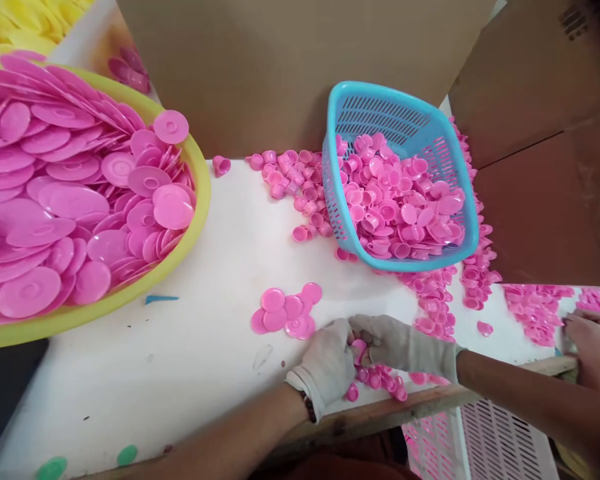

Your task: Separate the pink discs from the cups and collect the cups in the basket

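Both my hands wear white gloves and meet near the front edge of the white table [205, 280]. My left hand [326, 363] and my right hand [397, 343] pinch together on a small pink plastic cup [359, 349] between them. Several more pink cups [380, 381] lie just below my hands. A small cluster of pink saucers [286, 312] lies flat on the table just left of and behind my left hand.
A tilted blue basket [360, 110] full of pink cups stands behind, with loose cups [295, 177] spilled around it. A yellow-green basin [200, 193] of pink plates sits at left. Cardboard walls rise behind. Another person's hand [593, 343] works at far right.
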Demonstrator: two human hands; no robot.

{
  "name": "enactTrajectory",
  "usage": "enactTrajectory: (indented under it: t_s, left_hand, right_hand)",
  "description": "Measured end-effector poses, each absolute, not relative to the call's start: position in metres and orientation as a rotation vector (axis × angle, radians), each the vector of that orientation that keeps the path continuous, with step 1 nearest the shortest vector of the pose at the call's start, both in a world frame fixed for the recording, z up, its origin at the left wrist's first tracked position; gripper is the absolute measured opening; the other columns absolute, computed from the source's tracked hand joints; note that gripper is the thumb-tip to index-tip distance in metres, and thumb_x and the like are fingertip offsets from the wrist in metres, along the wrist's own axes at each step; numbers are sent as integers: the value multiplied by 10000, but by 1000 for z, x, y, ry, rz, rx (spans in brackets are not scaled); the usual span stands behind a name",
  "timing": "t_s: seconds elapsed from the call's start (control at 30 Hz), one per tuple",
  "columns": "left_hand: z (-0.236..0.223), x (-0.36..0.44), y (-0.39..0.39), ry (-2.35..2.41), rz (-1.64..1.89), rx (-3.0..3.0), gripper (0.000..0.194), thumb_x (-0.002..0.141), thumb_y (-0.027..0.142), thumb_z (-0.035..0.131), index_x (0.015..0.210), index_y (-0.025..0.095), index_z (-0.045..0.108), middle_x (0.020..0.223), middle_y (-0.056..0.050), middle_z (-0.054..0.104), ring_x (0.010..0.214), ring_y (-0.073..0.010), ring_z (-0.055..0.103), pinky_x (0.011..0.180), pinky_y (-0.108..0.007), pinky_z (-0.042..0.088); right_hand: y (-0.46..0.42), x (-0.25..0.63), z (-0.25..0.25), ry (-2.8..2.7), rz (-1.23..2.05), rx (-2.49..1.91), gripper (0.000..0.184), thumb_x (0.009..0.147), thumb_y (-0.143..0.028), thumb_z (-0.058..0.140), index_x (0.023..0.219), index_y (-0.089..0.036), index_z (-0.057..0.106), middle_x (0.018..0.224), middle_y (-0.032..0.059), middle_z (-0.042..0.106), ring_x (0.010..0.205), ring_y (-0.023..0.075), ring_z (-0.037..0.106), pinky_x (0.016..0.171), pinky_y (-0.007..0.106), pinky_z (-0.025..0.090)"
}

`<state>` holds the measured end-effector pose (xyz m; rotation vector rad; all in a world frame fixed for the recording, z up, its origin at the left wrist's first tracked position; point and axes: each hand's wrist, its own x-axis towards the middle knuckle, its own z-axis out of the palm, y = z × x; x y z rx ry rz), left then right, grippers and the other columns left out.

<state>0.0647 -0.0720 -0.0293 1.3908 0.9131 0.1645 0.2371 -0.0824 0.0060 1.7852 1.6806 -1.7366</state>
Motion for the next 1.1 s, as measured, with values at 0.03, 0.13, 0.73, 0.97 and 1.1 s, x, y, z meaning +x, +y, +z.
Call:
enactTrajectory:
  t_s: [0.03, 0.13, 0.73, 0.97, 1.1]
  left_hand:
    - [-31, 67, -72, 910, 154, 1405, 81, 793, 117, 517, 766, 193, 529, 700, -23, 574, 738, -164, 525, 664, -271, 388]
    - [-35, 73, -72, 889, 88, 1532, 79, 792, 129, 521, 754, 194, 543, 685, -37, 566, 787, -195, 526, 679, -299, 386]
    - [-8, 40, -89, 1011, 161, 1807, 217, 830, 386, 534, 927, 199, 583, 822, -54, 633, 699, -193, 585, 602, -277, 400]
    - [-20, 67, -107, 648, 178, 2257, 100, 814, 222, 545, 854, 173, 622, 823, -104, 652, 798, -276, 605, 615, -333, 407]
    - [-23, 60, -96, 801, 120, 2240, 174, 829, 159, 486, 943, 107, 607, 822, -155, 634, 741, -292, 603, 564, -352, 418]
  right_hand:
    - [-81, 238, 6, 1675, -1732, 1773, 249, 644, -41, 504, 836, -196, 537, 769, -31, 577, 683, 106, 499, 595, 212, 398]
    - [-78, 239, 5, 1700, -1710, 1727, 260, 622, -31, 488, 817, -200, 521, 751, -37, 568, 677, 108, 497, 587, 212, 394]
    - [-92, 244, 37, 1665, -2159, 2462, 209, 755, -266, 579, 885, -246, 418, 676, -30, 517, 541, 120, 534, 520, 261, 445]
    - [-65, 213, 39, 2138, -1788, 2428, 218, 864, -342, 474, 1067, -263, 460, 833, 20, 553, 623, 146, 566, 581, 297, 469]
    - [-39, 177, 11, 2520, -977, 2006, 329, 817, -135, 465, 1114, -245, 556, 1007, 58, 559, 909, 188, 545, 827, 336, 439]
